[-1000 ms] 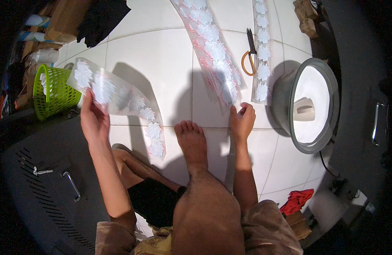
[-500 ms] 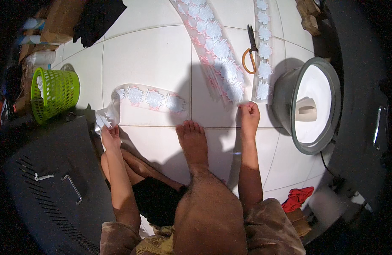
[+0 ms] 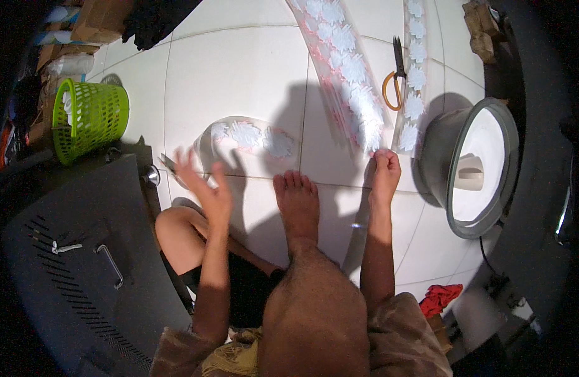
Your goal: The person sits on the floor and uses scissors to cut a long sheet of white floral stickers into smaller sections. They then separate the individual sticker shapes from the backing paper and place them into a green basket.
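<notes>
Person seated on a white tiled floor (image 3: 239, 75), one bare foot (image 3: 295, 201) flat on the tiles between the two hands. Right hand (image 3: 385, 168) closed in a fist, pinching the near end of a long clear strip (image 3: 339, 69) with white leaf-shaped cutouts and a pink edge; that strip runs from the fist away to the far edge of the floor. Left hand (image 3: 204, 185) wide, fingers spread, lifted above the floor, holding nothing, motion-blurred. Just beyond the left hand lies a short curved piece of strip (image 3: 251, 135) with the same white cutouts, flat on the tiles, near the middle of the floor; cannot tell if the fingertips touch its near end. A second narrow strip (image 3: 415, 75) of cutouts lies beside the long one, on its right, ending near the right fist. Scissors (image 3: 393, 78) with orange handles lie between the two long strips, toward the far right of the floor. Grey round tub (image 3: 443, 144) tipped on its side at the right edge, white inside, small white thing in it. Green mesh basket (image 3: 91, 116) at the left edge, upright. Dark grey case (image 3: 69, 251) with a metal handle at the near left. Red cloth (image 3: 443, 295) at the near right.
</notes>
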Motion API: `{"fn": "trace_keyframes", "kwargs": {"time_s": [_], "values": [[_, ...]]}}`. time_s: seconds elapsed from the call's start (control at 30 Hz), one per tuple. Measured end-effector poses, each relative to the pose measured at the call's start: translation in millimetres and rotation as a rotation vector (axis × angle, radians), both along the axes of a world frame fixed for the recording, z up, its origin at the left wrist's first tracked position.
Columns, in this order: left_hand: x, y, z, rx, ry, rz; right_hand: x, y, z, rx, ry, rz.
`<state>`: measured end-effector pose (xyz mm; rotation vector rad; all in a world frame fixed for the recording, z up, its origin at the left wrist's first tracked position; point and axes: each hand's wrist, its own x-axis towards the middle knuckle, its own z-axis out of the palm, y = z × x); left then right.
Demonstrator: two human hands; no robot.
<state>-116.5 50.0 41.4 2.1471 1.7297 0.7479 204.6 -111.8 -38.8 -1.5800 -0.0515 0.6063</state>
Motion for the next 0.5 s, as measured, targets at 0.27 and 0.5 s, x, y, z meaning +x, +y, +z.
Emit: {"fn": "trace_keyframes", "kwargs": {"time_s": [0.27, 0.5], "values": [[92, 46, -19, -0.156, 0.377, -0.735, -2, 0, 12, -0.058, 0.087, -0.006], [94, 76, -3, -0.450, 0.495, -0.873, 2, 8, 34, -0.124, -0.389, -0.109]]}}
